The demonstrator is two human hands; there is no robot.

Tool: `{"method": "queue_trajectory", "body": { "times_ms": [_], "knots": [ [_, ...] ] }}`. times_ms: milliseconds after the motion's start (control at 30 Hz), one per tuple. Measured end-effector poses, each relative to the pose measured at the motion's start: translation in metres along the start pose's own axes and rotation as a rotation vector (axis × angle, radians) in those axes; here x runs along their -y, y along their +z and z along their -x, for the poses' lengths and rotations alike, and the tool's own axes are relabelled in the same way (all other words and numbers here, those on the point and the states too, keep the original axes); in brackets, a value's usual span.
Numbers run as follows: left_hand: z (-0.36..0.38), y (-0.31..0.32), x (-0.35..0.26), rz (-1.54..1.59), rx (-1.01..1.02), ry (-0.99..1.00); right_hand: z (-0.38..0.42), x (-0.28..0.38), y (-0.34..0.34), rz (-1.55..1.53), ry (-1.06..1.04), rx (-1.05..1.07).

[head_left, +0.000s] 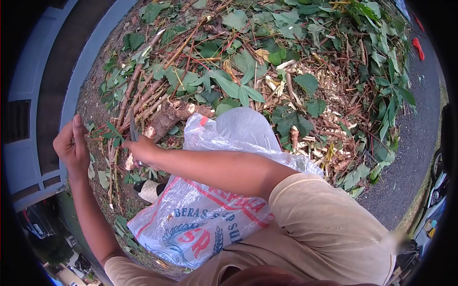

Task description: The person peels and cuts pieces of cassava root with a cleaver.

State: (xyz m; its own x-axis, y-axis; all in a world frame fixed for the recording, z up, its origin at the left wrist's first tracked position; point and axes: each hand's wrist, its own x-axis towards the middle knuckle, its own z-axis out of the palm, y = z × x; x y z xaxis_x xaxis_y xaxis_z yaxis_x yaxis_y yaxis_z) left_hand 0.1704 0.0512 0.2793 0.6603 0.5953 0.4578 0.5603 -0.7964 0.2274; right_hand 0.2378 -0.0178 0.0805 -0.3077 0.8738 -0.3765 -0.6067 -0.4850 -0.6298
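A person's right grip (144, 149) clasps a knife (133, 127), a thick log (166, 120) just beside it; the raised left grip (74, 145), well apart, has its fingers curled together.

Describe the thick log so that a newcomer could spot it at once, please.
Start at the white sack printed BERAS. Left of its upper end, near the right hand, lies the log, rough, brown and far thicker than the neighbouring stems.

Single head-worn view, facing forward and down, near
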Motion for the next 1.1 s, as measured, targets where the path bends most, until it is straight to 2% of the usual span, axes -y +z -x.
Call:
{"method": "queue_trajectory", "body": {
  "times_ms": [67,100,133,200,267,333,367,433,500,533,600,633,667,700,733,800,833,867,900,933,1000,1033,1067,1100],
  "knots": [
    [-0.067,0.03,-0.029,0.034,0.127,-0.005,-0.007,-0.011,0.006,-0.099,0.084,-0.07],
    [-0.096,0.061,-0.045,0.088,0.124,0.103,-0.001,-0.01,0.009,-0.095,0.099,-0.059],
    [-0.122,0.086,-0.056,0.064,0.306,0.061,0.007,-0.009,0.01,-0.092,0.117,-0.054],
    [-0.16,0.156,-0.07,0.08,0.492,0.143,-0.004,-0.031,0.018,0.001,0.123,-0.039],
    [-0.185,0.239,-0.069,0.039,0.55,0.252,0.003,-0.034,0.018,0.321,0.113,0.091],
    [-0.203,0.314,-0.06,-0.079,0.443,0.486,0.008,-0.04,0.023,0.486,0.091,0.176],
    [-0.218,0.334,-0.064,-0.061,0.434,0.489,0.006,-0.053,0.027,0.466,0.043,0.221],
    [-0.241,0.377,-0.069,0.028,0.224,0.417,0.004,-0.076,0.026,0.447,0.018,0.247],
    [-0.284,0.403,-0.045,0.176,0.161,0.33,0.008,-0.095,0.03,0.399,-0.273,0.39],
    [-0.293,0.407,-0.04,0.184,0.168,0.317,0.002,-0.117,0.043,0.392,-0.258,0.389],
    [-0.307,0.409,-0.025,0.008,0.271,0.138,-0.02,-0.166,0.067,-0.088,-0.539,0.293],
    [-0.306,0.424,-0.004,0.006,0.269,0.124,-0.013,-0.162,0.064,-0.087,-0.527,0.3],
    [-0.3,0.448,0.022,-0.151,0.261,0.214,0.0,-0.147,0.057,-0.037,-0.459,0.286],
    [-0.298,0.46,0.036,-0.308,0.25,0.302,0.017,-0.124,0.047,0.017,-0.391,0.272],
    [-0.299,0.457,0.034,-0.306,0.241,0.294,0.033,-0.098,0.038,0.071,-0.328,0.253],
    [-0.294,0.454,0.03,-0.601,0.794,0.084,0.051,-0.07,0.03,0.164,-0.205,0.216],
    [-0.284,0.454,0.031,-0.55,0.7,0.027,-0.007,-0.118,0.068,0.157,-0.197,0.222],
    [-0.282,0.445,0.027,-0.556,0.707,0.021,-0.026,-0.131,0.106,0.555,-0.348,-0.366],
    [-0.289,0.436,0.026,-0.52,0.668,0.111,-0.077,-0.118,0.15,0.934,-0.485,-0.973],
    [-0.292,0.425,0.02,-0.486,0.63,0.203,-0.055,-0.146,0.107,0.924,-0.485,-0.968],
    [-0.295,0.409,0.016,-0.48,0.58,0.249,-0.019,-0.161,0.064,0.51,-0.549,0.143],
    [-0.3,0.405,0.02,-0.442,0.558,0.274,-0.009,-0.141,0.055,0.498,-0.553,0.152],
    [-0.305,0.396,0.022,-0.404,0.531,0.301,-0.002,-0.123,0.047,0.517,-0.421,0.175],
    [-0.298,0.357,-0.009,-0.294,0.504,0.233,0.004,-0.112,0.044,0.534,-0.287,0.2]
  ]
}}
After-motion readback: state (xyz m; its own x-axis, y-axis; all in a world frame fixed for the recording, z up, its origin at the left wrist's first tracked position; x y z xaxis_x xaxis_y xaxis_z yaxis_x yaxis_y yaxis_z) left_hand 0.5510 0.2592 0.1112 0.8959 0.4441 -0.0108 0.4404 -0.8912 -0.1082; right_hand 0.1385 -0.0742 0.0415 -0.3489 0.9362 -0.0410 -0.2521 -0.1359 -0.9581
